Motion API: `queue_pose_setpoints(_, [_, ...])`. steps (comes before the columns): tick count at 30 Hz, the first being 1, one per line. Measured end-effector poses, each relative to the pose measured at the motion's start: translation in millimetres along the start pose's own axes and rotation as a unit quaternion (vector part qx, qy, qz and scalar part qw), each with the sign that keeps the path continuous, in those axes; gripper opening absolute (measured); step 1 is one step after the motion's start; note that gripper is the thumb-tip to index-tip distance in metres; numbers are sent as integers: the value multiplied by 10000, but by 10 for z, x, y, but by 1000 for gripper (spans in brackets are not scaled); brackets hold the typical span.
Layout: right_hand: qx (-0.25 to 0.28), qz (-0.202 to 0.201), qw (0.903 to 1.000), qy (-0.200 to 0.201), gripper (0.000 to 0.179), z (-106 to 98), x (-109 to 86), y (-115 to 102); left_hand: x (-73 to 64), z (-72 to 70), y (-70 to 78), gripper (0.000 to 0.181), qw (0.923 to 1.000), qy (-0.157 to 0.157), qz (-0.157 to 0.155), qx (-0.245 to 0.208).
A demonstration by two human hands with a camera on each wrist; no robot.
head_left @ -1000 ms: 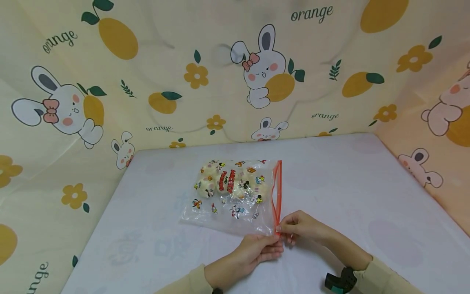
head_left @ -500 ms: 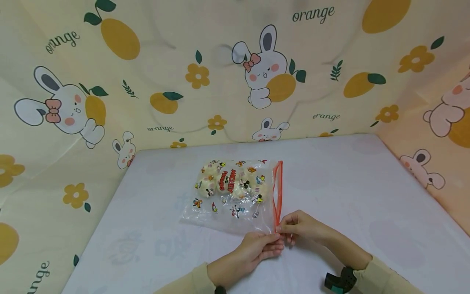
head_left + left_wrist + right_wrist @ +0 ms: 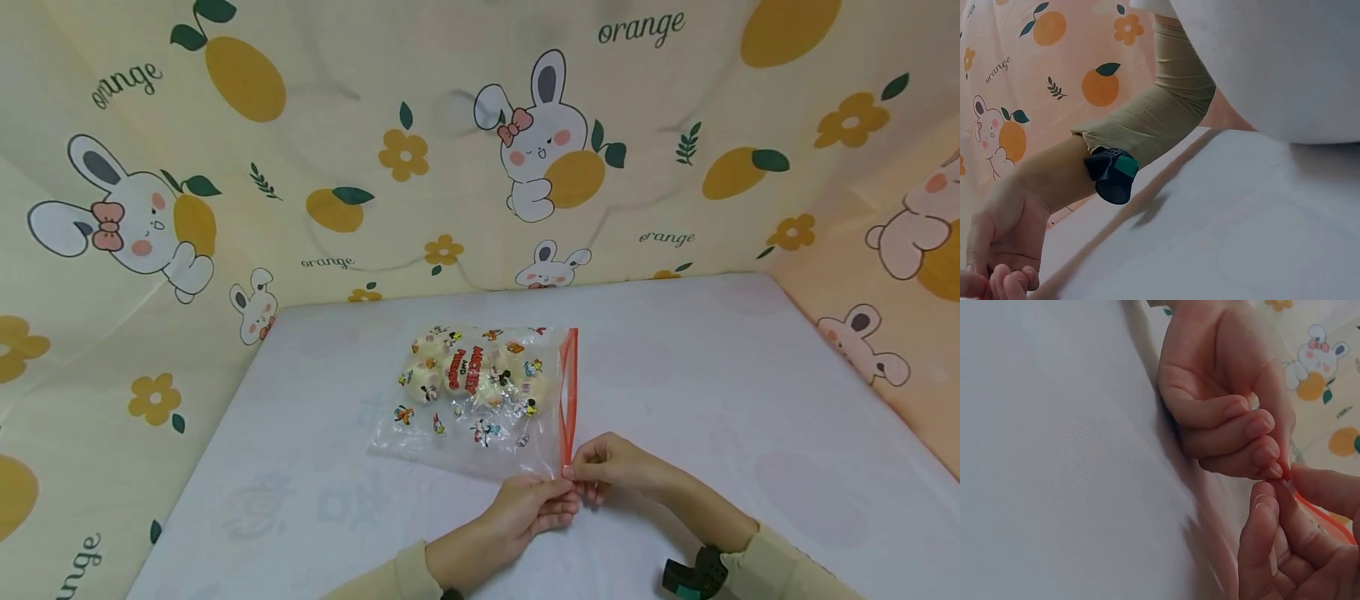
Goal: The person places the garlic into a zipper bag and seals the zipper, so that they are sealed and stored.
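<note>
A clear plastic zip bag (image 3: 465, 433), printed with small cartoon figures and red lettering, lies flat on the table. Inside it are several pale, rounded items (image 3: 423, 383), blurred by the plastic. Along its right edge runs a red zip strip (image 3: 572, 375), its two bands parted in the middle. My left hand (image 3: 525, 517) pinches the bag's near right corner between thumb and fingers. Close against it, my right hand (image 3: 618, 467) pinches the near end of the red strip. In the right wrist view, both hands' fingertips meet at the strip's end, hiding exactly what lies between them.
A white cloth covers the table (image 3: 712, 375). Patterned fabric (image 3: 450, 167) with rabbits and oranges rises behind and at both sides. A black wrist device (image 3: 696, 572) sits at the right sleeve.
Both hands keep their pinch at the same corner. The right hand has shifted very slightly toward the near side; the bag lies in nearly the same place.
</note>
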State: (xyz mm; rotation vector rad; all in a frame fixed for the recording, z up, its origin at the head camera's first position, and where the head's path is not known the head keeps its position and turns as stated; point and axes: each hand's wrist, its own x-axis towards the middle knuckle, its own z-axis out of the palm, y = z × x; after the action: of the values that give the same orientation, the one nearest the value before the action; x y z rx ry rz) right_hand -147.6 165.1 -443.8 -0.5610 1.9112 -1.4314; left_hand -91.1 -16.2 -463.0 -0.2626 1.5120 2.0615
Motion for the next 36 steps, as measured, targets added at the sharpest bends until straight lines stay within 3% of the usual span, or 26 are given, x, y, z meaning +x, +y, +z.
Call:
queue_pose_setpoints(17, [-31,-183,9995,272,36,57,36,41,18,6,-14,21,9998,204,-50,-67])
queue_pose_setpoints(36, [349,-38,9990,265,40,42,67,35,9,-12,27,20,9997,119,-103,-195])
